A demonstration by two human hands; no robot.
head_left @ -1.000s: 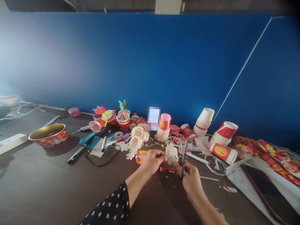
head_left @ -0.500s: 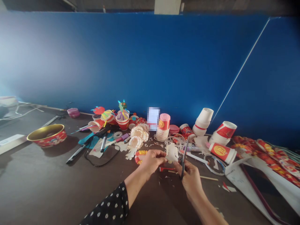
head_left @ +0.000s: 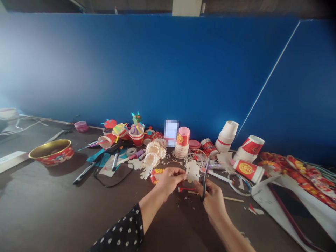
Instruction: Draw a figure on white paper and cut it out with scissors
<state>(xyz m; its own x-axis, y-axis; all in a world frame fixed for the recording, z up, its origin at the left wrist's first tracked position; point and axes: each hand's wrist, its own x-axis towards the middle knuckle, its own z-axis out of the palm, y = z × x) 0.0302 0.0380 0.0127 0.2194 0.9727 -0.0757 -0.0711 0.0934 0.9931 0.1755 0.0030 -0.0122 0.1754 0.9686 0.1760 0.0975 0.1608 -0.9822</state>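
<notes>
Between my hands is a white paper cutout point(head_left: 193, 170) with a notched outline. My left hand point(head_left: 170, 180) pinches its lower left edge between thumb and fingers. In my right hand point(head_left: 211, 196) is a pair of dark scissors point(head_left: 207, 175), blades pointing up and away beside the cutout's right edge. My right thumb is close to the cutout's lower edge; whether it touches I cannot tell. Beneath my hands lie a red strip point(head_left: 187, 189) and small paper scraps. A red-and-yellow patterned ring point(head_left: 156, 176) sits just left of my left hand.
Beyond my hands stand stacked paper cups point(head_left: 183, 141), with scalloped white pieces point(head_left: 154, 151) to their left. A gold-rimmed bowl point(head_left: 52, 154) is at left, near several markers point(head_left: 88, 171). At right are a tipped red cup point(head_left: 248, 169) and a phone point(head_left: 299, 213). A blue partition point(head_left: 157, 70) closes the back.
Hardly anything differs. The whole view has shifted very slightly, while my hands keep their hold on the cutout and the scissors.
</notes>
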